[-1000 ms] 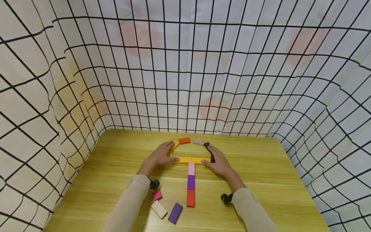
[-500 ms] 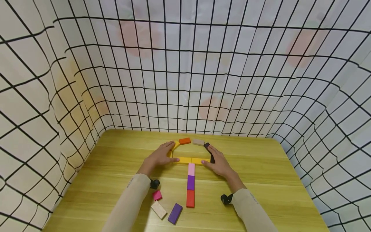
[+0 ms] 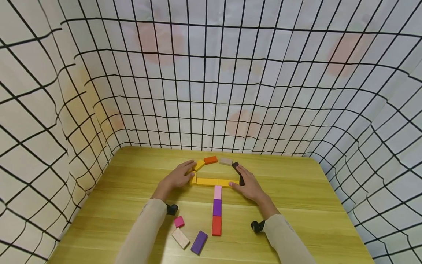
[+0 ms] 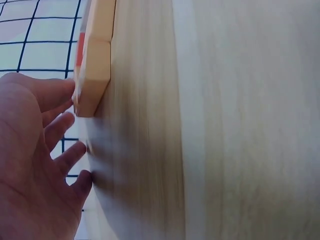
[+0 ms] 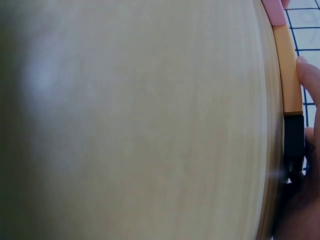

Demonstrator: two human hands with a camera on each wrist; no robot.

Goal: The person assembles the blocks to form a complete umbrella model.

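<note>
Wooden blocks form a half-ring with a stem on the table. My left hand (image 3: 179,176) is at its left side, thumb on the short yellow block (image 3: 193,180) and fingertips by the slanted yellow block (image 3: 199,165); its other fingers spread apart in the left wrist view. My right hand (image 3: 248,185) lies with extended fingers along the black blocks (image 3: 242,180), thumb touching the right yellow block (image 3: 225,183). The left yellow block (image 3: 207,182) adjoins it end to end. Below them run a pink block (image 3: 218,192), a purple block (image 3: 217,207) and a red block (image 3: 216,226).
An orange block (image 3: 210,160) and a greyish block (image 3: 225,161) top the arc, a gap between them. Nearer me lie a magenta block (image 3: 179,221), a pale wooden block (image 3: 181,238) and a dark purple block (image 3: 199,242). Black netting (image 3: 211,80) surrounds the table's back and sides.
My left thumb has come off the left yellow block and moved left to the short yellow one, the hand shifting left with it. The right hand stays put.
</note>
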